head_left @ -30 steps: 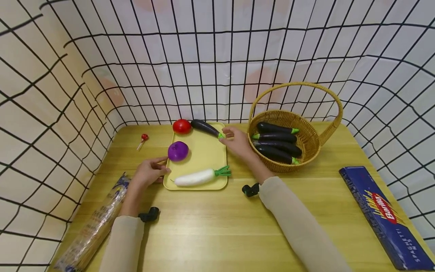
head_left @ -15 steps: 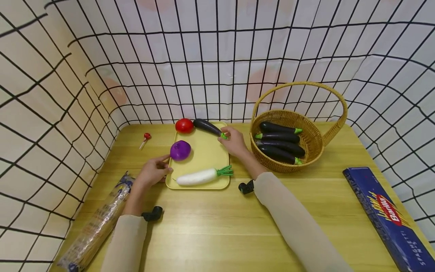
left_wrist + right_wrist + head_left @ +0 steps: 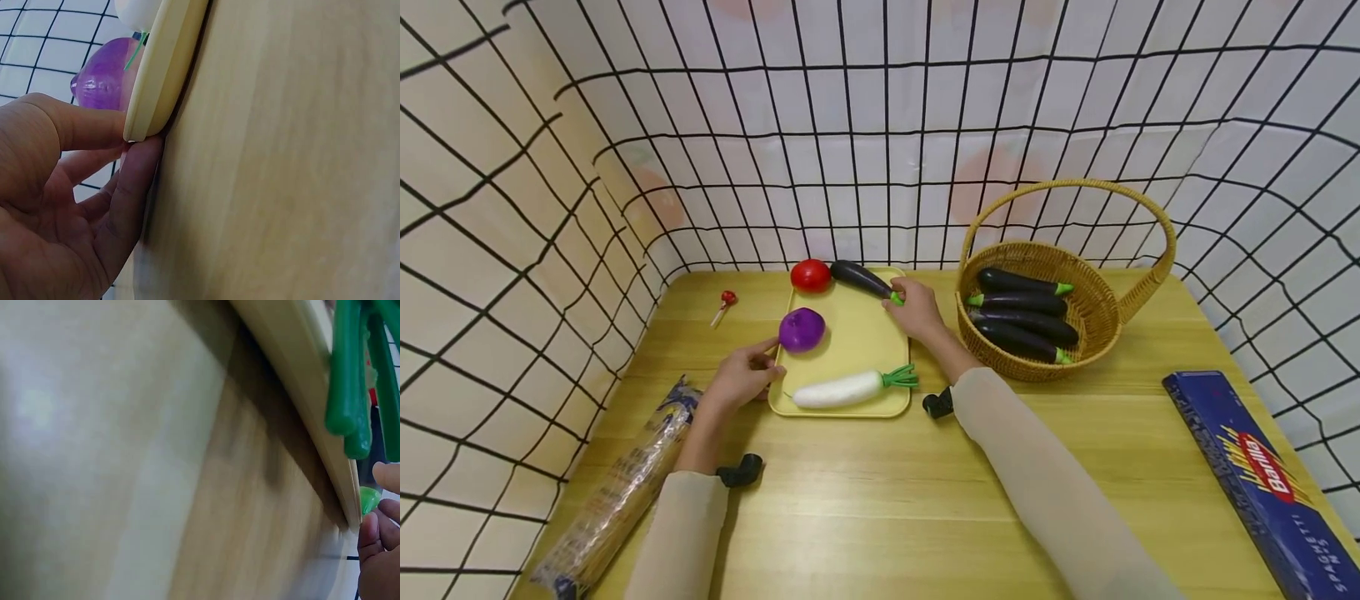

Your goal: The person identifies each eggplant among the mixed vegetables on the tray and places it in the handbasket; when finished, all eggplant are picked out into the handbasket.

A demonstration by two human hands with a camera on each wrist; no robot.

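A yellow tray (image 3: 857,333) carries a red tomato (image 3: 811,276), a dark eggplant (image 3: 861,278), a purple onion (image 3: 802,330) and a white radish (image 3: 838,390) with green stalks. My left hand (image 3: 743,377) pinches the tray's left rim. In the left wrist view, the thumb (image 3: 94,127) lies over the rim and a finger is below it. At the upper right rim is my right hand (image 3: 916,308), thumb on the tray side and fingers against the outer edge. The eggplant's green stem end (image 3: 369,499) shows between them in the right wrist view.
Right of the tray stands a wicker basket (image 3: 1093,350) holding several eggplants (image 3: 1026,329). A blue Barilla spaghetti box (image 3: 1255,475) lies at the far right, a clear noodle packet (image 3: 625,492) at left. A red lollipop (image 3: 725,305) lies behind the left hand. Black wire grid surrounds the table.
My right hand has closed in on the tray's upper right rim by the eggplant's stem, its fingers drawing together. The left hand stays at the left rim. The whole head view has shifted slightly.
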